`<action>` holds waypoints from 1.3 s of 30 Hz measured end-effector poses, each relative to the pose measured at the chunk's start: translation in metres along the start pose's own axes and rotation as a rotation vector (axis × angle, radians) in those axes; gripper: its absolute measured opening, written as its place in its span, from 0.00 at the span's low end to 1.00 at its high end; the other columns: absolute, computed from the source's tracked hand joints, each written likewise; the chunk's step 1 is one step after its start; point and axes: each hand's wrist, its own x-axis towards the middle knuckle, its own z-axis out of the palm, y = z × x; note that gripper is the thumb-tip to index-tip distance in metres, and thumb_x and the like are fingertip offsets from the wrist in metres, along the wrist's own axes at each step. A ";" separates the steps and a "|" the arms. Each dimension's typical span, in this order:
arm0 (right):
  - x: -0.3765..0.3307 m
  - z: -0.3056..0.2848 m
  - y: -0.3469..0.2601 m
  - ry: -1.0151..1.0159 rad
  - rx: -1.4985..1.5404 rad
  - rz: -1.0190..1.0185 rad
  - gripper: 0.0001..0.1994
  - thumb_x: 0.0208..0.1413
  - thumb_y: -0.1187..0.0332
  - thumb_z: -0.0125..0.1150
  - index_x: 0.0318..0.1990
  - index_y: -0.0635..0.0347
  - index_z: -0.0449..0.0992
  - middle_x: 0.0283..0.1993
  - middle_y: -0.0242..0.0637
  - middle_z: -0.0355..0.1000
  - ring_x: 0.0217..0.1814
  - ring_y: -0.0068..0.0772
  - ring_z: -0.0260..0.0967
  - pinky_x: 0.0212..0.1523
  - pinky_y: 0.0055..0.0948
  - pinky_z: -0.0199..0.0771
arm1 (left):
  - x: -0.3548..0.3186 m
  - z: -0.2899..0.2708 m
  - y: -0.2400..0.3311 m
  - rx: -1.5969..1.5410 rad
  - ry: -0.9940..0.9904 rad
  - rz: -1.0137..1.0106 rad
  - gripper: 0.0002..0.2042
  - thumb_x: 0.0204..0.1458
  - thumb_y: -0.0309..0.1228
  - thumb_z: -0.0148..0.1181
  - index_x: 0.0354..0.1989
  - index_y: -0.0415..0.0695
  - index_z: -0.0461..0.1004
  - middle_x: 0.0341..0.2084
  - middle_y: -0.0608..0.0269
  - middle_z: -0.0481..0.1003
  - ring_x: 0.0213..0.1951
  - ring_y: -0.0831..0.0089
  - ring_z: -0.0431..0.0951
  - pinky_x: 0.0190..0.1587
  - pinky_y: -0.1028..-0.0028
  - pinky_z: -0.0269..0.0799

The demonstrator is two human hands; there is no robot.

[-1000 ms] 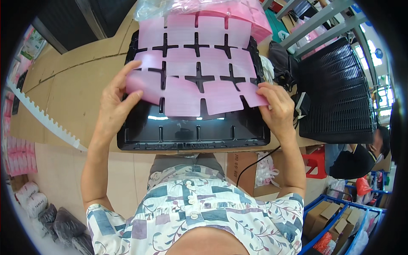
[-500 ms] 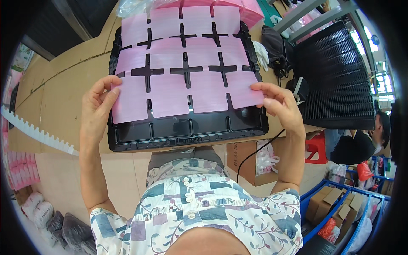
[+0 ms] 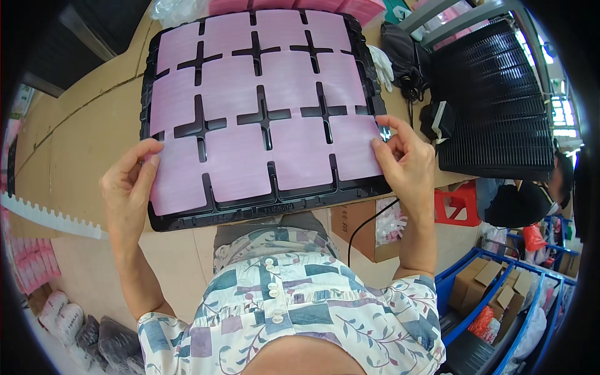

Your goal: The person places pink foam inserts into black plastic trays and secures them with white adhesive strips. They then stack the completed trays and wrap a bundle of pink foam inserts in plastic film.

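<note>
A thin pink sheet (image 3: 237, 159) with cross-shaped cutouts lies over a black plastic tray (image 3: 281, 209) with several compartments. Its panels cover most of the tray, and black shows through the slots and along the near rim. At the sheet's near left edge, my left hand (image 3: 128, 178) pinches it between thumb and forefinger. My right hand (image 3: 409, 159) grips the right edge near the tray's front corner in a similar pinch, its other fingers curled. The tray sits slightly skewed at the table's front edge.
Right of the tray stands a tall stack of black ridged trays (image 3: 494, 100). A white glove (image 3: 380, 65) and a dark bag lie between. Pink packs (image 3: 350, 6) and clear plastic (image 3: 178, 12) are behind. A white toothed strip (image 3: 50, 215) edges the cardboard-covered table (image 3: 81, 137) at left.
The sheet's near edge has come toward me and down, now covering the front compartments that showed before. Both hands moved nearer with it, still pinching its edges.
</note>
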 end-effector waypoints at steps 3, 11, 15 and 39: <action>-0.005 0.003 0.002 0.010 -0.057 -0.014 0.15 0.49 0.74 0.64 0.46 0.63 0.76 0.14 0.34 0.67 0.13 0.28 0.64 0.20 0.28 0.63 | -0.006 0.001 0.005 0.147 -0.003 0.042 0.08 0.54 0.19 0.59 0.41 0.37 0.80 0.25 0.72 0.73 0.22 0.88 0.62 0.25 0.83 0.58; -0.012 0.005 0.009 -0.018 -0.102 -0.005 0.17 0.48 0.74 0.64 0.48 0.60 0.76 0.13 0.34 0.66 0.13 0.31 0.66 0.20 0.30 0.64 | -0.010 0.008 0.008 0.284 -0.009 0.164 0.09 0.52 0.18 0.60 0.41 0.38 0.79 0.27 0.66 0.77 0.21 0.81 0.66 0.26 0.79 0.64; -0.010 0.010 0.009 0.003 -0.084 -0.013 0.17 0.48 0.74 0.64 0.48 0.60 0.76 0.14 0.34 0.65 0.14 0.31 0.66 0.21 0.30 0.65 | -0.011 0.009 0.007 0.279 0.047 0.134 0.10 0.52 0.19 0.61 0.43 0.39 0.79 0.27 0.68 0.74 0.22 0.83 0.64 0.25 0.80 0.61; -0.013 0.013 0.008 0.014 -0.070 -0.015 0.17 0.49 0.77 0.62 0.49 0.62 0.77 0.15 0.29 0.58 0.16 0.16 0.54 0.19 0.21 0.56 | -0.013 0.020 0.003 0.437 0.154 0.179 0.21 0.45 0.20 0.69 0.51 0.45 0.77 0.17 0.71 0.62 0.18 0.84 0.57 0.21 0.81 0.56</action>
